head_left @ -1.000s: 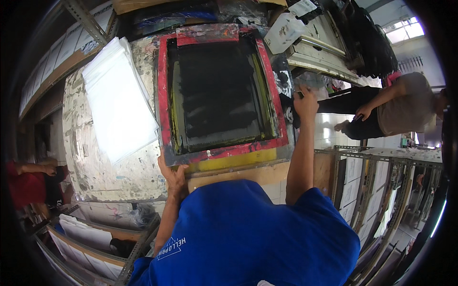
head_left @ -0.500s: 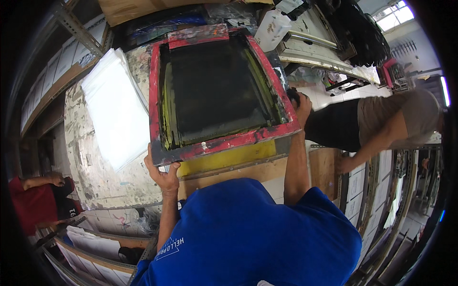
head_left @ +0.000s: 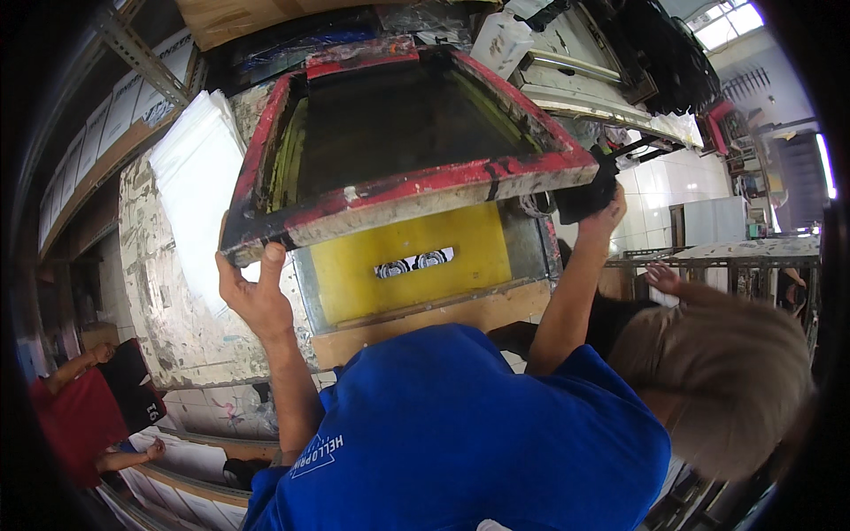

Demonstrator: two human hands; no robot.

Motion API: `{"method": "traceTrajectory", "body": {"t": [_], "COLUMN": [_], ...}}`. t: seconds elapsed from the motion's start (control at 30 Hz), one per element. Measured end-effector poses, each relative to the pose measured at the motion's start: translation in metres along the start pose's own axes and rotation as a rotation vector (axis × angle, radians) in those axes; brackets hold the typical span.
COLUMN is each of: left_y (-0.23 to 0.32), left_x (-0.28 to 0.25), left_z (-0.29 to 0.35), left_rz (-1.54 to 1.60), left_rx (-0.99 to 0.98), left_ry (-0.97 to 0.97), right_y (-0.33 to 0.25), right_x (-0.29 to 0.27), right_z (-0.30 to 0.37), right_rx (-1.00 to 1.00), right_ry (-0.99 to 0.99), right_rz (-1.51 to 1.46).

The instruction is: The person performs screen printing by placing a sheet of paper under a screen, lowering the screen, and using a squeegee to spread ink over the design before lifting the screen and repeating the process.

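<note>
A red-painted screen printing frame (head_left: 416, 183), its mesh (head_left: 398, 115) dark with ink and yellow-green along the sides, is tilted up with its near edge raised. My left hand (head_left: 261, 296) grips its near left corner, thumb on the near side and fingers underneath. At the near right corner, my right hand (head_left: 606, 212) is closed on a bunched black cloth (head_left: 586, 190); whether its fingers also touch the frame is hidden. Beneath the raised edge lies a yellow board (head_left: 354, 296). A narrow white strip with a black printed pattern (head_left: 413, 262) shows on it.
White sheets (head_left: 190, 177) are stacked on the stained table (head_left: 146, 292) at left. A person in brown (head_left: 717, 372) is close by my right arm; another in red (head_left: 80, 420) is at far left. A stained white container (head_left: 500, 44) stands behind the frame.
The frame's near edge has risen toward me, uncovering more of the yellow board and the printed strip. Both hands rose with it and moved apart. The person at right moved nearer.
</note>
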State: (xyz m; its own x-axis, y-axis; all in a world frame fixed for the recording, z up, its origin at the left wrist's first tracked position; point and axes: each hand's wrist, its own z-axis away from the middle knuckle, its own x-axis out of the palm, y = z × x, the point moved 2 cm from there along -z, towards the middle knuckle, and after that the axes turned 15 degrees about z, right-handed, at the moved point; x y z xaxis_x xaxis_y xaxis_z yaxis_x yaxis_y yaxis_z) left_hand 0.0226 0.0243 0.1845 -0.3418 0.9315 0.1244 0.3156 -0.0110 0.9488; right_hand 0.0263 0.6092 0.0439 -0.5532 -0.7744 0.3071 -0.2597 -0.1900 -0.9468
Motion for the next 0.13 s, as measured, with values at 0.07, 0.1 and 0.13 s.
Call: {"method": "traceTrajectory", "body": {"t": [0.07,0.1,0.13], "left_y": [0.002,0.002,0.002], "left_x": [-0.003,-0.005,-0.004], "left_z": [-0.008,-0.011,-0.014], "left_rz": [-0.065,-0.099,-0.095], "left_rx": [-0.003,-0.003,0.000], "left_ry": [-0.006,-0.007,-0.013], "right_y": [-0.019,-0.034,-0.035], "right_x": [-0.002,0.000,-0.002], "right_z": [0.005,0.009,0.012], "right_rx": [0.038,0.057,0.057], "right_ry": [-0.015,-0.025,-0.018], "right_rz": [0.058,0.086,0.088]}}
